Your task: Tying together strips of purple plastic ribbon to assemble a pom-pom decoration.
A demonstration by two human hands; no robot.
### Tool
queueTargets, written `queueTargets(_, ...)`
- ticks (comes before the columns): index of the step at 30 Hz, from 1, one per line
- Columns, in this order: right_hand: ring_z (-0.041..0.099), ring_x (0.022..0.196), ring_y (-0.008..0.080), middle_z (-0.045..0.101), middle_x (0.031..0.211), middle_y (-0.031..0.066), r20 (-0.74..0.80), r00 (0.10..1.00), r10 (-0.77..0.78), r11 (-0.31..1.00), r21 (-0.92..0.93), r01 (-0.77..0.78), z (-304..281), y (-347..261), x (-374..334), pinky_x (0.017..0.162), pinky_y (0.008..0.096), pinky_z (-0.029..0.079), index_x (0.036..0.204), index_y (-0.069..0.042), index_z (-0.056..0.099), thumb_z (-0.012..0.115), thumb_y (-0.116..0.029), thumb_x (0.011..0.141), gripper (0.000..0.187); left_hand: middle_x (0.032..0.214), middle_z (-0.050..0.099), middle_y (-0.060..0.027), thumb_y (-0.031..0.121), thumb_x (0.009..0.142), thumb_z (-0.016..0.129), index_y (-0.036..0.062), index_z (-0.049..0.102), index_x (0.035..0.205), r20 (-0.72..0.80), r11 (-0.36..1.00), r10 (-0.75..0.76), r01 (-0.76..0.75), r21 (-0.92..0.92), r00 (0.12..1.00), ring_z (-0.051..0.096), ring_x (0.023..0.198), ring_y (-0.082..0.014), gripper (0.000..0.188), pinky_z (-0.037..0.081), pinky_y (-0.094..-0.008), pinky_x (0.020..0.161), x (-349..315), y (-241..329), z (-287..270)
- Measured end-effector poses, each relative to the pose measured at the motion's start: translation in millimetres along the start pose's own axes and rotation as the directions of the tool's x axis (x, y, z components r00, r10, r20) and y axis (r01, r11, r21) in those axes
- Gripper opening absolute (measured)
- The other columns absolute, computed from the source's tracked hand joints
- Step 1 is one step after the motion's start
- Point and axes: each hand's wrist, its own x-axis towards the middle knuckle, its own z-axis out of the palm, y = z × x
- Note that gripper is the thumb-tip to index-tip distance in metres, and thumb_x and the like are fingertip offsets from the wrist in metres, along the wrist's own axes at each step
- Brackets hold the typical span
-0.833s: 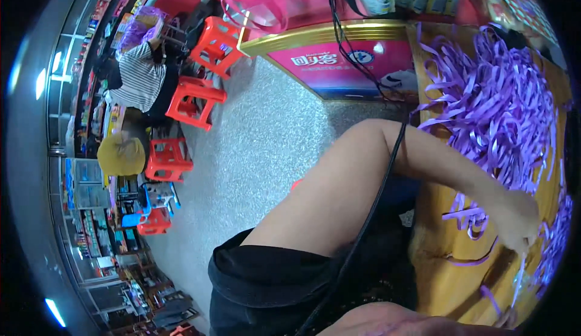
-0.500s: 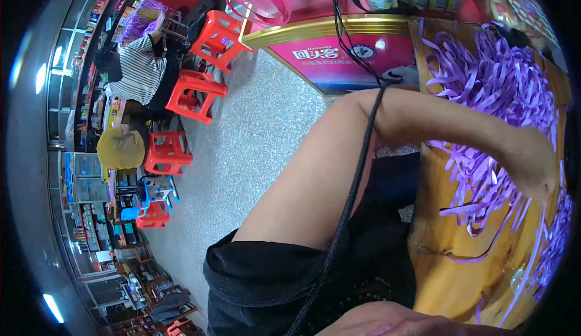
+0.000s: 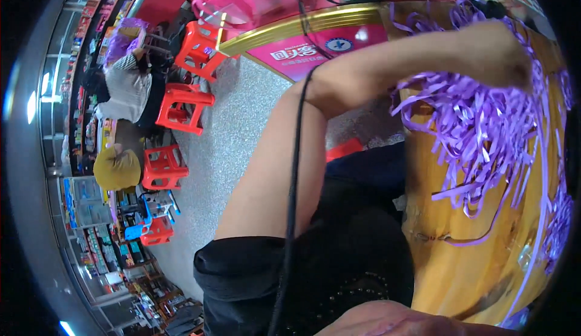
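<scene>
My left arm bends at the elbow and reaches right over a wooden table. My left hand, smeared by motion, is over the upper part of a tangled heap of shiny purple ribbon. Its fingers are hidden, so I cannot make out whether it grips a strand. One long ribbon strand runs from near the hand down along the table. More purple ribbon lies at the far right edge. Bare skin shows along the lower edge, but my right hand is out of sight.
Beside the wooden table stands a pink gold-framed panel, with pink bags behind. A black cord hangs across my arm. Several red stools stand left, near a person in a striped top and stocked shelves.
My left hand has moved up and away along the ribbon heap, uncovering its lower part. The view has shifted slightly, and the panel now sits farther left.
</scene>
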Motion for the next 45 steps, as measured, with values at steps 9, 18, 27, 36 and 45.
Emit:
queueTargets(9,0.050,0.090,0.0207,0.053,0.095,0.0107,0.049,0.789,0.612,0.647,0.543,-0.535,-3,85,-78,0.086,0.0343,0.041,0.103,0.008,0.057,0.046,-0.020,0.091,0.032,0.078,0.051,0.0035,-0.003,0.085,0.052,0.0050,0.060,0.086,-0.056,0.883,-0.240,0.193,-0.429,0.969,0.048,0.072,-0.0081,0.011,0.038,-0.0233,0.060,-35,-59,-20)
queueTargets(18,0.044,0.084,0.0186,0.045,0.087,0.0058,0.139,0.739,0.659,0.394,0.773,-0.498,2,91,-85,0.083,0.0334,0.037,0.104,0.006,0.050,0.048,-0.014,0.094,0.023,0.083,0.062,-0.0072,0.020,0.092,0.053,0.0006,0.060,0.097,-0.085,0.636,-0.541,0.341,-0.692,0.837,0.058,0.078,-0.0151,0.021,0.045,-0.0260,0.072,-29,-30,8)
queueTargets(27,0.040,0.093,0.0190,0.044,0.094,0.0055,0.670,0.609,0.425,-0.898,0.224,0.379,-16,99,-82,0.086,0.0371,0.035,0.134,0.001,0.035,0.047,-0.010,0.094,0.043,0.085,0.060,-0.0101,0.024,0.093,0.049,0.0008,0.057,0.098,0.242,-0.547,-0.456,-0.055,-0.835,0.856,0.054,0.072,-0.0212,0.025,0.044,-0.0375,0.082,-4,-11,52)
queueTargets(36,0.055,0.102,0.0227,0.057,0.109,0.0123,0.258,0.781,0.569,0.006,0.948,-0.318,-26,47,-53,0.092,0.0376,0.044,0.122,0.006,0.048,0.051,-0.007,0.090,0.034,0.064,0.038,0.0045,0.027,0.093,0.054,0.0002,0.058,0.094,0.441,-0.096,-0.303,0.433,-0.896,0.845,0.030,0.055,-0.0054,0.027,0.028,-0.0222,0.054,-14,92,110)
queueTargets(45,0.058,0.079,0.0161,0.063,0.090,0.0080,0.369,0.830,0.419,0.345,0.781,-0.521,18,-164,31,0.071,0.0298,0.046,0.108,0.002,0.061,0.059,-0.006,0.086,0.024,0.071,0.051,0.0039,0.017,0.088,0.062,0.0036,0.063,0.097,0.447,0.237,-0.144,0.469,-0.851,0.883,0.041,0.058,-0.0006,0.017,0.030,-0.0160,0.047,-30,143,123)
